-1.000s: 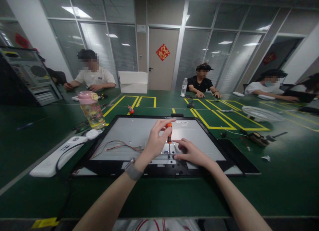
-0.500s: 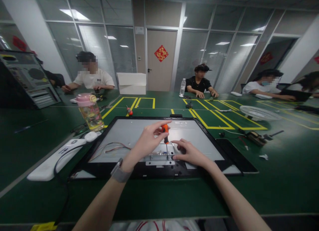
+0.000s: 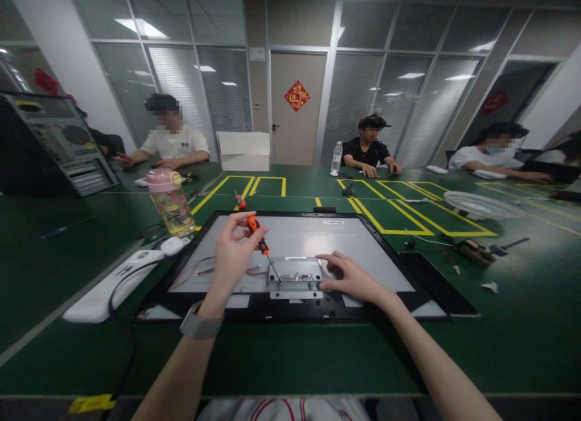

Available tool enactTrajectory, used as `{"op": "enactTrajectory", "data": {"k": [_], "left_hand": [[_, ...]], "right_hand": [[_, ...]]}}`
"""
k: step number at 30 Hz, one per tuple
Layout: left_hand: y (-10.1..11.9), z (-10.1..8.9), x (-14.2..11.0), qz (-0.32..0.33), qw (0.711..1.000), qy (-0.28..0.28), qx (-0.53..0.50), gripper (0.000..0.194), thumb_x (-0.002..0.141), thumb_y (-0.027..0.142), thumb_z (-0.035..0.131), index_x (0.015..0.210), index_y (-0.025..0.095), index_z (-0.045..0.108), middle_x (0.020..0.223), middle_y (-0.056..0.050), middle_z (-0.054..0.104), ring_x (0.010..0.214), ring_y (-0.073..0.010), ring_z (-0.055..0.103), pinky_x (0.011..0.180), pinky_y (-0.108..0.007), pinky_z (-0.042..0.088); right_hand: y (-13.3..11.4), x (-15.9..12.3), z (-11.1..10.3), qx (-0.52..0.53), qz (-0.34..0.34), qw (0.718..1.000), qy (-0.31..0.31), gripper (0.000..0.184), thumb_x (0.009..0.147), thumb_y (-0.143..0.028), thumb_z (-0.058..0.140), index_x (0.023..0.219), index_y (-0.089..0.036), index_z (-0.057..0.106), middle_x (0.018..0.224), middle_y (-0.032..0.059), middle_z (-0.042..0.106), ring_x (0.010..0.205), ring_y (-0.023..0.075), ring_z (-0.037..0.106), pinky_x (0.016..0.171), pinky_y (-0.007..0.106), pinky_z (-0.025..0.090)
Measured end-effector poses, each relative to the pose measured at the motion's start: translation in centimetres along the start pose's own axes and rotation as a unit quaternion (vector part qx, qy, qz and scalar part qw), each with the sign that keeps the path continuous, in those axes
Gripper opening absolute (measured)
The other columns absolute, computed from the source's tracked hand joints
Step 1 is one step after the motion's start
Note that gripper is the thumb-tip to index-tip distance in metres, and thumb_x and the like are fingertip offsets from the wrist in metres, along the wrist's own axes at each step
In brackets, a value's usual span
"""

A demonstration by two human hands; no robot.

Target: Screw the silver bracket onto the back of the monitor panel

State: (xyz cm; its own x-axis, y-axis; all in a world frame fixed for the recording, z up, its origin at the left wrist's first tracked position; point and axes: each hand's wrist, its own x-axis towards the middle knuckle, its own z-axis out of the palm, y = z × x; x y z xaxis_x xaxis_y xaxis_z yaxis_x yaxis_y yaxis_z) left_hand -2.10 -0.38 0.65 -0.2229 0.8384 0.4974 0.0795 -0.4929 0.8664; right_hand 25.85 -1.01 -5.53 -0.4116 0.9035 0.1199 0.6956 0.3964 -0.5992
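My left hand [image 3: 236, 251] is closed around the orange and black handle of a screwdriver [image 3: 258, 234]. The screwdriver leans, its thin shaft running down to the left part of a metal bracket [image 3: 295, 268] with connector ports. That bracket sits near the front edge of a flat display panel [image 3: 363, 242] with a grey back and black frame, lying on the table. My right hand [image 3: 347, 277] rests at the bracket's right end, thumb and index finger apart, index finger touching or just above its top edge. Thin wires [image 3: 204, 268] lie on the panel's left side.
Left of the panel are a white power strip [image 3: 113, 285] and a pink-lidded bottle [image 3: 169, 203]. A black slab [image 3: 438, 285] lies along its right side, with a brown tool [image 3: 474, 251] beyond. Co-workers sit across the green table [image 3: 290, 360]; a computer case [image 3: 59, 143] stands far left.
My left hand has carried the screwdriver leftward, from the bracket's right part to its left part, and the tool now tilts more. My right hand stays at the bracket's right end.
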Motion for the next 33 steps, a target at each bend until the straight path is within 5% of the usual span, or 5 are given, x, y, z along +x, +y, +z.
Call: {"op": "enactTrajectory", "data": {"k": [13,19,23,29,33], "left_hand": [[-0.9,0.6,-0.5,0.022,0.997,-0.048,0.061,0.039,0.07,0.032,0.076,0.103,0.018,0.063,0.089,-0.001,0.058,0.063,-0.011,0.063,0.049,-0.02,0.055],[-0.1,0.9,-1.0,0.022,0.988,-0.144,-0.044,0.025,0.079,0.027,0.066,0.101,0.018,0.059,0.089,-0.003,0.063,0.075,-0.015,0.068,0.068,-0.029,0.059],[0.1,1.1,-0.9,0.069,0.99,-0.108,-0.066,0.012,0.076,0.026,0.07,0.083,0.017,0.064,0.084,-0.002,0.063,0.078,-0.0135,0.063,0.073,-0.025,0.053],[-0.4,1.2,-0.7,-0.024,0.98,-0.111,-0.165,0.022,0.086,0.033,0.055,0.089,0.015,0.069,0.083,-0.006,0.068,0.082,-0.0174,0.065,0.08,-0.031,0.051],[-1.2,1.1,-0.6,-0.001,0.991,-0.093,-0.099,0.019,0.081,0.033,0.066,0.088,0.017,0.072,0.089,-0.005,0.068,0.081,-0.0138,0.062,0.078,-0.025,0.048]], "right_hand": [[0.7,0.1,0.2,0.004,-0.001,1.0,-0.006,0.063,0.078,-0.048,0.072,0.134,-0.023,0.055,0.099,0.0062,0.056,0.091,0.024,0.056,0.083,0.036,0.046],[0.5,0.0,0.2,0.007,0.0,1.0,0.002,0.063,0.077,-0.047,0.074,0.132,-0.023,0.057,0.098,0.0057,0.056,0.09,0.0237,0.057,0.082,0.035,0.047],[0.3,0.0,0.1,0.005,0.003,1.0,0.002,0.062,0.077,-0.047,0.074,0.132,-0.023,0.057,0.098,0.0056,0.057,0.091,0.0239,0.058,0.082,0.036,0.047],[0.3,0.0,0.0,-0.003,0.0,1.0,-0.001,0.062,0.077,-0.045,0.073,0.133,-0.022,0.057,0.097,0.0057,0.057,0.089,0.0233,0.058,0.08,0.035,0.047],[0.2,0.0,0.0,-0.004,0.003,1.0,0.0,0.062,0.077,-0.045,0.074,0.132,-0.023,0.057,0.096,0.0049,0.057,0.089,0.0234,0.058,0.08,0.035,0.046]]}}
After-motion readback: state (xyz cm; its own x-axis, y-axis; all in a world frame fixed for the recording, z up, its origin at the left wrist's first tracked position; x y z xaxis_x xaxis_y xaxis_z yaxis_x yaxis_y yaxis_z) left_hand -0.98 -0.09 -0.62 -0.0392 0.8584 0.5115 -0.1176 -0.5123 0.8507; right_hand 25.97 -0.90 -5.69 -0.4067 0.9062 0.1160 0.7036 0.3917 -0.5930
